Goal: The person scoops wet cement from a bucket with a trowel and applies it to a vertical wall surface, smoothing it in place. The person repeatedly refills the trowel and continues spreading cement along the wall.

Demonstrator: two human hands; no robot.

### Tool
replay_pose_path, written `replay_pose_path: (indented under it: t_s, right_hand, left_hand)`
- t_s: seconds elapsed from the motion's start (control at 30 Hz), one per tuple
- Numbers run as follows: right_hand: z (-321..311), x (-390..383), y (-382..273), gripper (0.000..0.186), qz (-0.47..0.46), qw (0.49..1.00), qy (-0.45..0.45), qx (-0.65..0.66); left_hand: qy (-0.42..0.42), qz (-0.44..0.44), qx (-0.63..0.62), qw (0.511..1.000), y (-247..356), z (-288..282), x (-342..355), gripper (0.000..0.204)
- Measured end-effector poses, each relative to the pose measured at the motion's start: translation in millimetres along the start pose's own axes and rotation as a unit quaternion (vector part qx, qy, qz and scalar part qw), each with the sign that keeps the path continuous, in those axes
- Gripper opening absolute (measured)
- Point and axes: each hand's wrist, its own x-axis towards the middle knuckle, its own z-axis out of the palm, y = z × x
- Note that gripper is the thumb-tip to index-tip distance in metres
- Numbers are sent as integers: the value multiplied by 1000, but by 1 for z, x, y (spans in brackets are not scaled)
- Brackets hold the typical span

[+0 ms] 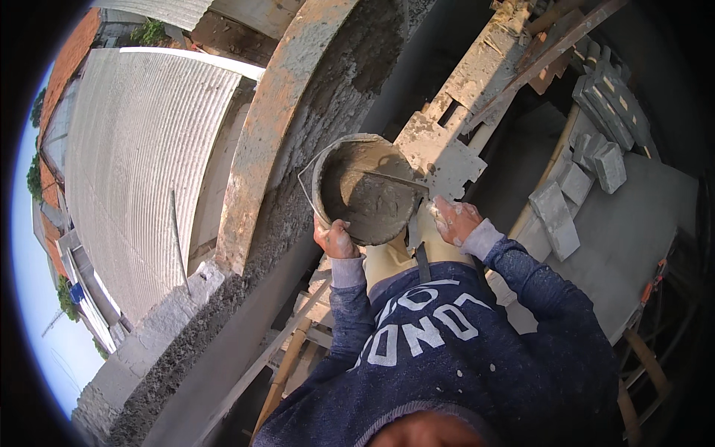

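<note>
A round bucket [317,195] with a wire handle holds wet grey mortar [365,201] and is tilted so that its inside faces me. My left hand [337,238] is closed on the bucket's near left rim, the thumb over the edge. On the other side, my right hand [454,220] is closed at the near end of a trowel [391,178], which is seen almost edge-on across the bucket's mouth. The trowel's handle is mostly hidden by my fingers. Pale smears of mortar cover both hands.
A rough concrete beam [257,179] with a plastered inner face runs along my left, beside a corrugated roof [149,156]. Mortar-spattered planks [477,82] lie ahead. Several grey blocks [555,216] are stacked at right, and a bamboo pole [283,376] stands at lower left.
</note>
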Motion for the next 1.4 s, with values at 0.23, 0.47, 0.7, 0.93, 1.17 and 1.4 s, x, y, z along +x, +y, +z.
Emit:
replay_pose_path:
  t_s: [0.23, 0.47, 0.7, 0.93, 1.17, 1.4]
  right_hand:
    - [2, 11, -59, 34, -10, 996, -21, -81]
    - [-43, -23, -83, 47, -19, 994, 21, -107]
    - [-74, -25, -104, 56, 57, 963, -235, 123]
    - [26, -33, -88, 37, -92, 832, -260, 481]
    - [35, -53, -108, 45, 44, 777, -194, 597]
    - [55, -60, -83, 44, 2, 674, -224, 704]
  left_hand:
    - [-79, 173, 164, 968, 36, 5, -5, 64]
    - [-135, 283, 136, 940, 82, -22, -10, 58]
    - [-219, 273, 122, 929, 132, -45, -32, 59]
    - [-232, 74, -83, 966, 99, -53, -5, 60]
    - [-158, 1, -67, 985, 72, -60, -3, 66]
    - [-138, -22, -74, 987, 37, -66, 11, 74]
